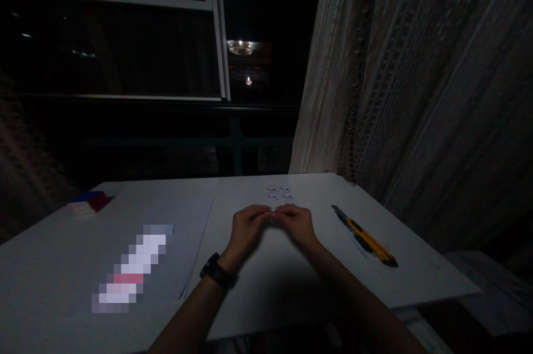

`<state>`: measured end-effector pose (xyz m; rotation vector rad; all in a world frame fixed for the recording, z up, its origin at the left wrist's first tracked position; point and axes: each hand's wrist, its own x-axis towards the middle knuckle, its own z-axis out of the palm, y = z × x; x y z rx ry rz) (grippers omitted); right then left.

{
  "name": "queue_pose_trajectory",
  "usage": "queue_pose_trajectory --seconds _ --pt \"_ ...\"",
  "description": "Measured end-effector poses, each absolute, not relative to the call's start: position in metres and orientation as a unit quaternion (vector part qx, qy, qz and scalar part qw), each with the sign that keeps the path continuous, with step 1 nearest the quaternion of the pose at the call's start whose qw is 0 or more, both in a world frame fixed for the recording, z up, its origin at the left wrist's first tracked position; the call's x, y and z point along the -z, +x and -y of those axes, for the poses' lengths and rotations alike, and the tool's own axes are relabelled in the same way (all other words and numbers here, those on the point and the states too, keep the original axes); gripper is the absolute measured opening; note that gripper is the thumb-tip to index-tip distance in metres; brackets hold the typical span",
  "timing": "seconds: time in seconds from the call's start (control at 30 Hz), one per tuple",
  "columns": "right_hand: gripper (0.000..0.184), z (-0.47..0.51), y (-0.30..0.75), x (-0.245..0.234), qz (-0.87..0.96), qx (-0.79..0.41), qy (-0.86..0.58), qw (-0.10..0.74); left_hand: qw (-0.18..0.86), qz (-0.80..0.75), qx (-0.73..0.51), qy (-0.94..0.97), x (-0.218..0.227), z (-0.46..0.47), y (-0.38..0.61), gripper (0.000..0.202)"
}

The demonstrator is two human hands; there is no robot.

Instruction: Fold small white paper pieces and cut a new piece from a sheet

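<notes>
Over the middle of the white table [245, 309], my left hand [249, 223] and my right hand [296, 222] meet at the fingertips. Both are closed in a pinch on a small white piece [272, 211]; the fingers cover most of it, so its kind does not show. A dark watch [217, 271] is on my left wrist. Just beyond the fingers lie several small pale pieces with dark marks [280, 193], set out in rows. Right of my right hand rests a yellow and black utility knife [366, 237], its blade out and pointing away from me.
On the left are sheets of white paper [194, 248] with a blurred-out long item [137, 265] on top. Farther left sits a blue, red and white block [89, 202]. Behind the table are a dark window and a railing; a curtain [333, 65] hangs at the right.
</notes>
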<state>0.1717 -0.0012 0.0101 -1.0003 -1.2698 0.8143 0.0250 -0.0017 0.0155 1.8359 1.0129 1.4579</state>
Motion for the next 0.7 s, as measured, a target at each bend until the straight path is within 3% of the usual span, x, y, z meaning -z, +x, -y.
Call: queue_pose_trajectory --seconds 0.2,0.7 --pt "0.010 0.0030 0.1680 -0.0097 0.554 -0.336 -0.434 0.626 0.246 -0.404 -0.566 0.676 -0.0168 0.0083 0.0283 0.015" --pt "0.019 0.0028 0.1691 -0.0108 0.544 -0.383 -0.434 0.607 0.339 -0.410 -0.571 0.626 -0.0172 0.0074 0.0287 0.014"
